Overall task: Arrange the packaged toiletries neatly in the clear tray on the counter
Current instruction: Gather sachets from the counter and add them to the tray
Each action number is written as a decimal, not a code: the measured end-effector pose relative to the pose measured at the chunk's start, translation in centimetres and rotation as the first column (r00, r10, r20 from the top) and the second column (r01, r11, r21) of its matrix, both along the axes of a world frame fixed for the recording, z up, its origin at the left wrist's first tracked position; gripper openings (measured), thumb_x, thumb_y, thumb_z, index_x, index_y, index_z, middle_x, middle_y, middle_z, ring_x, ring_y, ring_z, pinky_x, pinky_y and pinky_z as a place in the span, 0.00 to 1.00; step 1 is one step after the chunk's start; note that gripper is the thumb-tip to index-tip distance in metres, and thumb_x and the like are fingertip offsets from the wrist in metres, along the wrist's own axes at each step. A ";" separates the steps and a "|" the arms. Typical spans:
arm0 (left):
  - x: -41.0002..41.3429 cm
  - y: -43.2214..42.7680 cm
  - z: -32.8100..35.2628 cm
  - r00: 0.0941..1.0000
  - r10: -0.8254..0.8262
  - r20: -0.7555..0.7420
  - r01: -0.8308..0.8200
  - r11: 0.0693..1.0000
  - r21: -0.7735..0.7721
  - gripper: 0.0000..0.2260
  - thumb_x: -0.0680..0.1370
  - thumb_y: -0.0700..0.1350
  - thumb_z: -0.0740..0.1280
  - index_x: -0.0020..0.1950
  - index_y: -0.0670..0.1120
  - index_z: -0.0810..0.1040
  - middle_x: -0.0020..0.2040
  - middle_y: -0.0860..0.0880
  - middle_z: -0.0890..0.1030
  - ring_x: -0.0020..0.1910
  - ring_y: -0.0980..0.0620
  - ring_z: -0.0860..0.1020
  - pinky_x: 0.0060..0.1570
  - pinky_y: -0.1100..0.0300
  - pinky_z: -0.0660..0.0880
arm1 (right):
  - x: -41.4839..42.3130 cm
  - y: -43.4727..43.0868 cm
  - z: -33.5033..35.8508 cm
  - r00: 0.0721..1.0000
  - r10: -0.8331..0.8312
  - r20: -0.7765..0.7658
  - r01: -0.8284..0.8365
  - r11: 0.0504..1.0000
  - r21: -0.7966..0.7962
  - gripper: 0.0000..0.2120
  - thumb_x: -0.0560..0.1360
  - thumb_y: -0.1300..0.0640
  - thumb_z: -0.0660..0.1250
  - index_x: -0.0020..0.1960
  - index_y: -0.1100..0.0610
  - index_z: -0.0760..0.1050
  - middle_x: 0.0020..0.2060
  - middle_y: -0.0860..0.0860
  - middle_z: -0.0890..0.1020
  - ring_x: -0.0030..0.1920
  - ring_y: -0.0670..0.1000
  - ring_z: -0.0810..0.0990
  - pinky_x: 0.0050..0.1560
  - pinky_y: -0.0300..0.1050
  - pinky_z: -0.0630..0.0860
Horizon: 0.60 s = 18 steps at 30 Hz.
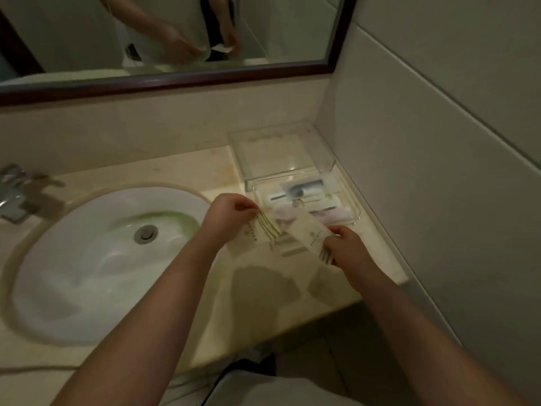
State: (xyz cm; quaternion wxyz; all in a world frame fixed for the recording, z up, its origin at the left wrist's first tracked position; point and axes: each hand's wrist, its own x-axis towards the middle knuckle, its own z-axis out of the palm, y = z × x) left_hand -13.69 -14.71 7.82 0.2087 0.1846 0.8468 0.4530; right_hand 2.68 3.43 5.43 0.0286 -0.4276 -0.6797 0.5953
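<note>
Left hand [227,221] is pinched shut on a pale striped packet [262,230], thumb and fingertips clamped at its upper edge; the packet hangs below and to the right of the knuckles, just above the counter [222,312]. I log the right hand [348,250] as likewise closed, gripping a second packet [310,234] of the same cream paper, which juts up and to the left from its fingers. The two packets sit near each other between the hands; I cannot tell whether their corners touch.

Clear tray [355,213] is my landmark. It sits in the back right corner of the counter, against the tiled wall [424,177]. Both held packets lie just in front of the tray's near edge, the second one overlapping that edge in my view. Inside the tray's front part lie several small wrapped toiletries [304,194], white and dark, some pinkish; too blurred for me to name each. The tray's rear part is a taller clear section [281,153] with nothing I can make out inside.

One more flat packet [288,247] rests on the counter just in front of the tray, under the gap between the hands.

Left of the tray is the white sink [96,259] with its drain [145,233], and farther left the tap [20,194]. Behind the tray, above the backsplash, runs the dark-framed mirror [175,80], reflecting both hands.
</note>
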 end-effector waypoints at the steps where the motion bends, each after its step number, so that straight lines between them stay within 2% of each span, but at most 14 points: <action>1: -0.8 1.7 -0.4 0.999 -0.029 -0.040 0.029 0.999 -0.014 0.03 0.74 0.40 0.72 0.45 0.44 0.85 0.36 0.52 0.81 0.36 0.56 0.77 0.37 0.64 0.71 | -0.4 1.2 0.1 1.000 -0.013 0.026 0.011 0.999 0.048 0.12 0.74 0.64 0.60 0.55 0.57 0.75 0.47 0.54 0.81 0.46 0.52 0.80 0.43 0.49 0.78; 5: -2.4 7.9 -2.8 0.979 -0.172 -0.109 0.158 0.979 -0.125 0.04 0.75 0.42 0.70 0.46 0.48 0.85 0.41 0.52 0.81 0.42 0.53 0.79 0.42 0.62 0.71 | -1.7 6.3 0.1 0.986 -0.067 0.151 0.032 0.975 0.221 0.13 0.72 0.64 0.58 0.54 0.55 0.74 0.42 0.53 0.80 0.40 0.52 0.78 0.37 0.45 0.74; 8: -2.7 10.9 -4.7 0.962 -0.238 -0.133 0.211 0.959 -0.189 0.06 0.76 0.43 0.68 0.48 0.49 0.84 0.46 0.51 0.83 0.46 0.51 0.79 0.48 0.55 0.77 | -3.1 9.2 -0.2 0.981 -0.060 0.185 -0.005 0.943 0.333 0.11 0.72 0.66 0.59 0.52 0.56 0.73 0.42 0.54 0.79 0.42 0.56 0.78 0.40 0.45 0.73; 12: -2.1 12.3 -6.8 0.941 -0.271 -0.202 0.209 0.937 -0.280 0.08 0.77 0.44 0.65 0.50 0.50 0.83 0.48 0.49 0.84 0.46 0.47 0.80 0.48 0.50 0.77 | -5.0 10.8 -0.1 0.960 0.090 0.265 -0.195 0.893 0.405 0.11 0.71 0.66 0.59 0.51 0.55 0.71 0.40 0.50 0.76 0.42 0.54 0.75 0.36 0.43 0.69; 15: -1.9 12.3 -8.1 0.897 -0.276 -0.345 0.170 0.937 -0.305 0.07 0.77 0.44 0.65 0.46 0.51 0.83 0.42 0.49 0.84 0.43 0.47 0.77 0.47 0.51 0.74 | -6.4 11.5 -0.3 0.928 0.206 0.312 -0.333 0.834 0.440 0.12 0.70 0.65 0.60 0.53 0.55 0.71 0.43 0.52 0.77 0.43 0.54 0.75 0.41 0.43 0.68; 18: -1.7 12.1 -8.6 0.877 -0.256 -0.407 0.127 0.940 -0.317 0.06 0.76 0.44 0.65 0.45 0.50 0.82 0.41 0.50 0.83 0.42 0.46 0.76 0.45 0.51 0.71 | -7.8 12.0 -1.3 0.871 0.295 0.393 -0.463 0.760 0.457 0.14 0.70 0.64 0.60 0.55 0.56 0.70 0.44 0.51 0.76 0.45 0.54 0.75 0.43 0.43 0.67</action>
